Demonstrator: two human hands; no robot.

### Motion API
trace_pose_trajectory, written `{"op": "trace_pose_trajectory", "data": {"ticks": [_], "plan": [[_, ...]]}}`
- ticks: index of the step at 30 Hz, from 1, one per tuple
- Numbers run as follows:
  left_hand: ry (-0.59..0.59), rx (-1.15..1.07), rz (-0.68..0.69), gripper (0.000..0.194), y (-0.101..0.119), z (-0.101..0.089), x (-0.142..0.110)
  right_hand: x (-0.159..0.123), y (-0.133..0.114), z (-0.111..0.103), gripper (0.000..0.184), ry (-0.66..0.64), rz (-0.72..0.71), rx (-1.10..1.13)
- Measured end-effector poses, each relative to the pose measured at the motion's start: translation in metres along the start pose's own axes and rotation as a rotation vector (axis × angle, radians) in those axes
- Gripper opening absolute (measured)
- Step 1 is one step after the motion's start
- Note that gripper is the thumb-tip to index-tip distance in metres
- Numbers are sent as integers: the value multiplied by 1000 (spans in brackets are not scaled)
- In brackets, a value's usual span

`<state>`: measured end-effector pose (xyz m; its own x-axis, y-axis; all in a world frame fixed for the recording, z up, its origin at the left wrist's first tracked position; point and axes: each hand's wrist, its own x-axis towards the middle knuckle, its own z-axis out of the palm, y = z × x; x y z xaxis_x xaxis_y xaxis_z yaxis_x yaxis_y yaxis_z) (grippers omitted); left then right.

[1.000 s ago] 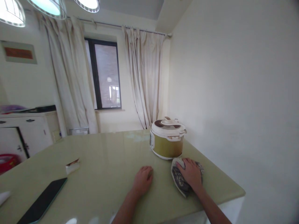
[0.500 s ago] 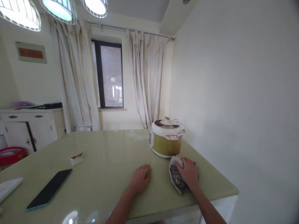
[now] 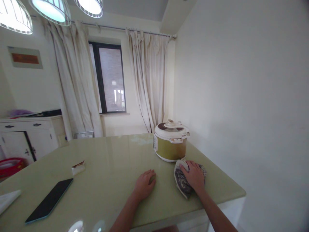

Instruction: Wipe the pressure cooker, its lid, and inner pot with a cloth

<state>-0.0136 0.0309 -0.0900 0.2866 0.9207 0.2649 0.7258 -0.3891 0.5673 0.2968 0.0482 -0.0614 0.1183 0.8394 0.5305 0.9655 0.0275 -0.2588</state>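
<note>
My right hand (image 3: 195,175) presses down on a crumpled grey-and-white patterned cloth (image 3: 181,184) near the table's right edge, its fingers curled over the far side. Just beyond the cloth stands a green-and-white electric cooker (image 3: 171,149) with its lid on; the cloth's far edge reaches close to its base. To the left, my left hand (image 3: 145,184) lies on the glossy pale green table (image 3: 108,187), fingers stretched forward and thumb a little apart, holding nothing.
A dark flat tablet or phone (image 3: 49,201) lies at the left, with a small white packet (image 3: 78,167) behind it. A white object (image 3: 8,200) is cut off at the left edge. The wall (image 3: 229,112) runs along the right side.
The view has turned and tilted slightly. Both hands keep nearly the same places, the right one still on the cloth.
</note>
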Motion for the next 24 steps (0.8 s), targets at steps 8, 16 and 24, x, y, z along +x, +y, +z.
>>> {"op": "trace_pose_trajectory", "data": {"ticks": [8, 16, 24], "plan": [[-7, 15, -1, 46, 0, 0, 0, 0, -2, -1, 42, -20, 16, 0], [-4, 13, -2, 45, 2, 1, -2, -1, 2, 3, 40, -6, 12, 18], [-24, 73, -2, 45, 5, -1, -4, -2, 4, 3, 38, 24, -11, 52]]}}
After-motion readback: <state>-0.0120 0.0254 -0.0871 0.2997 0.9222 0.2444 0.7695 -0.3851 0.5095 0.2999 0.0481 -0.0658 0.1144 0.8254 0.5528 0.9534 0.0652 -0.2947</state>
